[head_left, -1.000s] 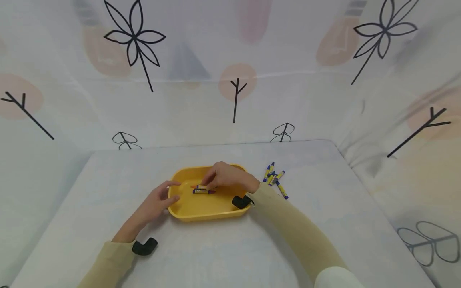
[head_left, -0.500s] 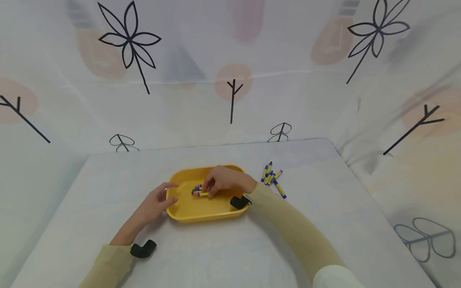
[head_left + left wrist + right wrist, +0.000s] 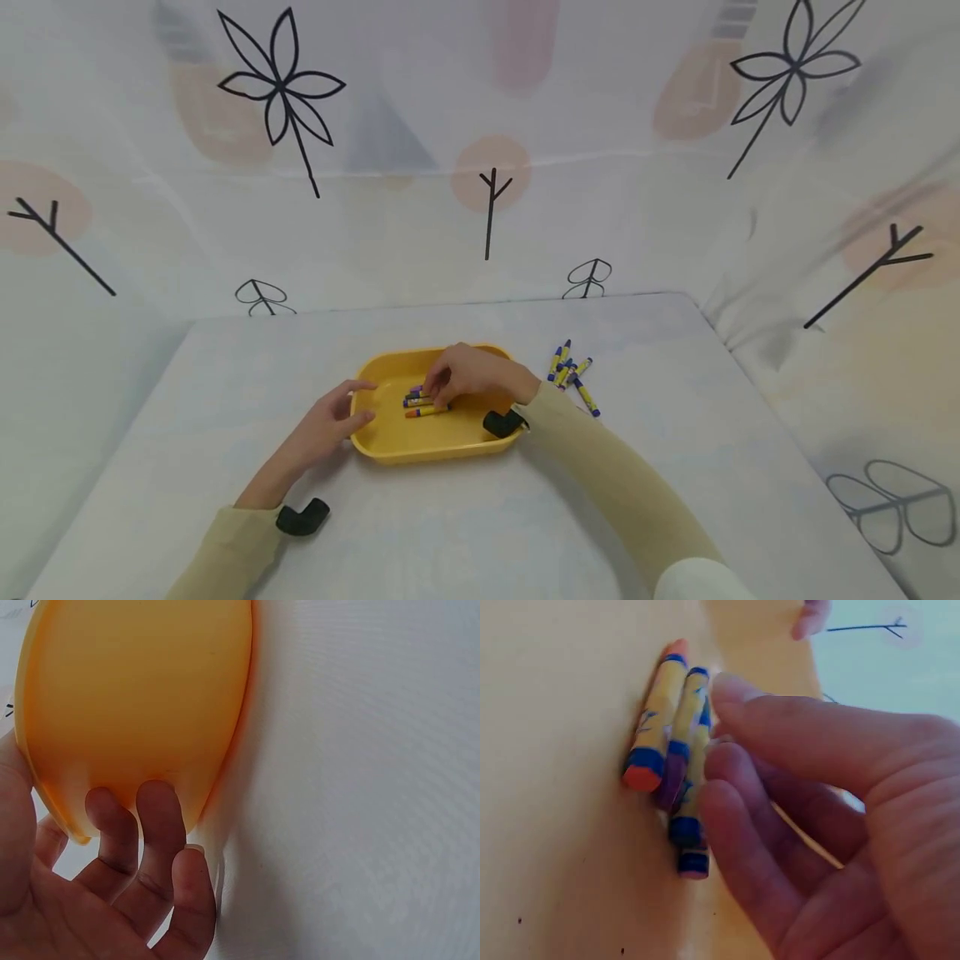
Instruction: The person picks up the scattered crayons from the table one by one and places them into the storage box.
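A yellow tray [image 3: 435, 442] sits on the table. My left hand [image 3: 333, 417] grips its left end, the fingers pressed to the outer wall [image 3: 142, 705]. Inside lie several crayons in yellow wrappers with blue bands. An orange crayon [image 3: 427, 412] rests nearest me, slightly apart from the others. Close behind it are a crayon with blue ends [image 3: 417, 402] and a purple crayon [image 3: 673, 778]. Over their right ends is my right hand [image 3: 468, 371], fingers loosely bent, with the thumb and fingertips [image 3: 724, 802] right beside the bunched crayons and a gap between thumb and fingers.
A loose pile of crayons [image 3: 570, 371] lies on the table to the right of the tray, near the right sleeve [image 3: 600, 467]. Patterned cloth [image 3: 420, 233] rises behind the table and along its sides.
My right hand works over the crayons in the tray. The orange crayon has shifted from the back of the group to its near side. The left hand stays on the tray.
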`<move>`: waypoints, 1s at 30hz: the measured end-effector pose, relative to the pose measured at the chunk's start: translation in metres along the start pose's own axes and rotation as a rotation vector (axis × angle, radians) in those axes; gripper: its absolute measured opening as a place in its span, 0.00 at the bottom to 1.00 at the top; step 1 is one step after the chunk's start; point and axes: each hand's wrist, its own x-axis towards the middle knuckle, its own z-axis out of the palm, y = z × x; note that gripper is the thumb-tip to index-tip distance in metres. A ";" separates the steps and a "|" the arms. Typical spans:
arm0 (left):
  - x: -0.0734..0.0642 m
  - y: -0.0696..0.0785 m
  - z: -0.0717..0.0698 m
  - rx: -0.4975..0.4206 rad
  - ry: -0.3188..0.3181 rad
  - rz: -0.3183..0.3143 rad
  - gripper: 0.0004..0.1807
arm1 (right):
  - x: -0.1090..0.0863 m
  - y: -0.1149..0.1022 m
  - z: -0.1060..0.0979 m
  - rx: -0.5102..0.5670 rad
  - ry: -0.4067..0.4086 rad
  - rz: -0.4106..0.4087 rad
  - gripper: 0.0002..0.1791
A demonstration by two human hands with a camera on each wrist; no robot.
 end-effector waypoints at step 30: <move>0.001 -0.002 -0.001 -0.038 -0.010 -0.007 0.25 | -0.167 0.076 -0.041 -0.059 0.539 0.299 0.08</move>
